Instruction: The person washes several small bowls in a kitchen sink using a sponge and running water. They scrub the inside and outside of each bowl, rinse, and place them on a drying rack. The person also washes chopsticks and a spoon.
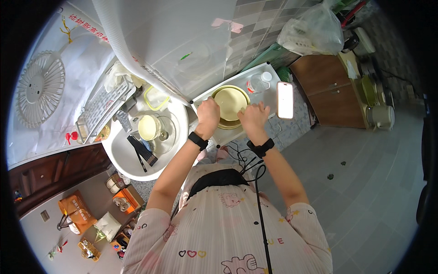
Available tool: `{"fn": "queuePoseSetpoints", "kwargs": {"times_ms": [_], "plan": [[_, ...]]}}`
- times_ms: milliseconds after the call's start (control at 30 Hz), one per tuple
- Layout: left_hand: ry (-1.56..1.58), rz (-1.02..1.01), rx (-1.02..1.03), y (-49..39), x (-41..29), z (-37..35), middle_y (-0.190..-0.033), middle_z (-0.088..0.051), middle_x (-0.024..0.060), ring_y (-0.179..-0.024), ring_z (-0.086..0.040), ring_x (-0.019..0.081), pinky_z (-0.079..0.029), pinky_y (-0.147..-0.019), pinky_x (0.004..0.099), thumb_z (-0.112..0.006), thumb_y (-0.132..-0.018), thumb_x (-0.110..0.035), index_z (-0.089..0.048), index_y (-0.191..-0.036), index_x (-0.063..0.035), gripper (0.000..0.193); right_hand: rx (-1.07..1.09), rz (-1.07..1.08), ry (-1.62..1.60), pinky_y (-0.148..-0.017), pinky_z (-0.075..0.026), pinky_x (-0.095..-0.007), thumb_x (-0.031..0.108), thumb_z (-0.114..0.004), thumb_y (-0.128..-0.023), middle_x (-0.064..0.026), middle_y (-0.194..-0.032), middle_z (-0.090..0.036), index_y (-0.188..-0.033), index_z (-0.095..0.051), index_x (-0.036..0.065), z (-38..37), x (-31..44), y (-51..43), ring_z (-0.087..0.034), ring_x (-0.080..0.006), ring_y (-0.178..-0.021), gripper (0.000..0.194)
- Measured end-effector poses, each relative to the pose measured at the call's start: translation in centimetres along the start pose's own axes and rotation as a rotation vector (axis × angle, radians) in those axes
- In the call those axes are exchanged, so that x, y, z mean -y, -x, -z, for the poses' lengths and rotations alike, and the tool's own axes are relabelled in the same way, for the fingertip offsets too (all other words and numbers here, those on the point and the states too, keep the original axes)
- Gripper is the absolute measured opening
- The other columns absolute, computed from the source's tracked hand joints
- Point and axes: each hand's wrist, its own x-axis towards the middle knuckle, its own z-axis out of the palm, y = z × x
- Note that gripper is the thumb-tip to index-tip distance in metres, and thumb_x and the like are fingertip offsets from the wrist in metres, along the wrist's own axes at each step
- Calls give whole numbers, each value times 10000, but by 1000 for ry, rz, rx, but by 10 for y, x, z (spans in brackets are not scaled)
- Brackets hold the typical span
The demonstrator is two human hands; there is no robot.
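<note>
Before me a pale yellow bowl (231,103) rests on or inside other yellowish bowls on a white shelf (222,137). At the left rim is my left hand (209,111), its fingers curled over the edge and gripping it. On the right side my right hand (254,115) touches the bowl near its rim with some fingers raised; whether it grips is hard to tell. Behind them a clear plastic bottle (257,85) with a white cap lies on the shelf. A lit phone (285,100) is at the shelf's right end.
Left of me, a white washbasin (123,164) holds a stack of pale yellow bowls (147,127), black chopsticks (143,150) and a clear round lid or dish. Farther left are a grey dish rack (106,106) and a white fan (39,89). Black cables (241,157) hang before my body.
</note>
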Motion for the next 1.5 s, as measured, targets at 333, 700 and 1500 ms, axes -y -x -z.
{"fn": "queuePoseSetpoints", "kwargs": {"times_ms": [333, 700, 1500], "plan": [[-322, -83, 95, -6, -11, 0, -821, -715, 151, -766, -726, 275, -578, -618, 337, -658, -780, -70, -707, -809, -48, 61, -64, 75, 27, -840, -300, -425, 245, -646, -718, -110, -717, -677, -636, -711, 64, -11, 1, -3, -544, -249, -910, 209], [-531, -155, 199, -13, -18, 7, -825, -736, 80, -771, -732, 194, -561, -580, 275, -671, -790, -76, -746, -807, -133, 96, -1, 68, 64, -855, -291, -444, 288, -692, -711, -134, -684, -669, -649, -706, 36, -9, 1, -6, -581, -288, -897, 260], [747, 442, -493, 97, 190, 52, -915, -667, 144, -712, -668, 205, -518, -675, 319, -539, -987, -227, -532, -1063, 14, 253, -288, 445, -489, -787, -275, -387, 211, -676, -852, -5, -672, -543, -745, -599, 115, 27, 90, 15, -516, -208, -723, 163]]}}
